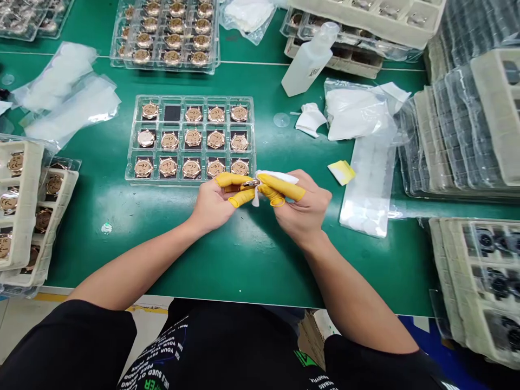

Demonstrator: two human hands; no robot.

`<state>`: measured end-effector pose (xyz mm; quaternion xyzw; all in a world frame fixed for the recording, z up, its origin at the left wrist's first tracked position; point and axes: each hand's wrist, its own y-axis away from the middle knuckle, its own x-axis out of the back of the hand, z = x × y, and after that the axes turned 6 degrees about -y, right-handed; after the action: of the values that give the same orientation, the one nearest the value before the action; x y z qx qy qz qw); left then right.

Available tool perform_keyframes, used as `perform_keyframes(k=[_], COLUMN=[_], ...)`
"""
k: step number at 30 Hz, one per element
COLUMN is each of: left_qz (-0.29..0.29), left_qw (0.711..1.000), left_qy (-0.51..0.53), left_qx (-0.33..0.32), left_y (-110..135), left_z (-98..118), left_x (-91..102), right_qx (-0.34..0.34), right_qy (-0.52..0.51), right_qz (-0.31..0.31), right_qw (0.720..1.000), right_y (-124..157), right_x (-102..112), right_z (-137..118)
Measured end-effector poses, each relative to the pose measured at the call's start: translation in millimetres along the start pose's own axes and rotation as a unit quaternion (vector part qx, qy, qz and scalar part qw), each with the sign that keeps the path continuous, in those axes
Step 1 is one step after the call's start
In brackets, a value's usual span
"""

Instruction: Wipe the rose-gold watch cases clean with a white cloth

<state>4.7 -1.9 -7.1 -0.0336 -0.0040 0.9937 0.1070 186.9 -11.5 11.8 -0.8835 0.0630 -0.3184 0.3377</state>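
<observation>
Yellow finger cots cover the fingertips of both hands. My left hand (218,199) pinches a watch case (250,184), seen nearly edge-on and partly hidden by the fingers. A folded white cloth (284,176) is gripped in my right hand (303,203), and its lower end hangs against the case. Just beyond the hands lies a clear plastic tray (132,138) of rose-gold watch cases (193,138), backs facing up. One compartment in its back row, second from the left, shows only a dark pad (172,113).
At right are a white bottle (307,65), a crumpled wipe (311,119), a yellow-white scrap (342,172) and a plastic bag (365,187). Stacked trays (450,130) rise along the right edge. More filled trays stand at left (30,211) and at the back (164,64).
</observation>
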Motion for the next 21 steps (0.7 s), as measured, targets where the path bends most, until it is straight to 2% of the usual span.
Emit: perform_keyframes(k=[3, 6, 9, 11, 13, 15, 16, 18, 19, 21], left_qz=[0.01, 0.036, 0.044, 0.05, 0.057, 0.062, 0.066, 0.087, 0.1, 0.113], left_qw=[0.992, 0.962, 0.925, 0.901, 0.88, 0.871, 0.874, 0.894, 0.91, 0.948], left_qy=[-0.12, -0.245, -0.322, -0.363, -0.395, -0.401, -0.392, -0.361, -0.335, -0.258], left_qx=[-0.036, -0.114, -0.199, -0.234, -0.258, -0.277, -0.278, -0.25, -0.22, -0.146], left_y=[6.8, 11.0, 11.9, 11.3, 9.9, 7.5, 5.8, 1.5, -0.8, -5.1], left_z=[2.7, 9.1, 11.1, 8.2, 4.2, 1.9, 1.9, 3.5, 4.7, 6.2], left_x=[1.1, 3.1, 5.5, 7.8, 10.6, 13.1, 14.0, 15.1, 15.3, 15.4], right_qx=[0.06, 0.115, 0.117, 0.087, 0.023, -0.075, -0.12, -0.177, -0.182, -0.141], right_qy=[0.027, 0.131, 0.235, 0.248, 0.208, 0.09, 0.022, -0.109, -0.153, -0.179], right_qz=[-0.006, -0.043, -0.09, -0.104, -0.103, -0.111, -0.122, -0.15, -0.16, -0.144], right_qw=[0.998, 0.984, 0.961, 0.959, 0.972, 0.987, 0.985, 0.967, 0.958, 0.963], right_y=[2.3, 1.6, 1.3, 2.7, 4.6, 5.5, 5.1, 2.9, 1.1, -2.5], right_x=[-4.3, 0.9, 7.0, 6.3, 1.7, -4.0, -6.1, -7.0, -5.5, 0.2], right_z=[-2.0, -2.9, -6.0, -10.8, -16.0, -18.7, -18.6, -15.6, -13.2, -8.3])
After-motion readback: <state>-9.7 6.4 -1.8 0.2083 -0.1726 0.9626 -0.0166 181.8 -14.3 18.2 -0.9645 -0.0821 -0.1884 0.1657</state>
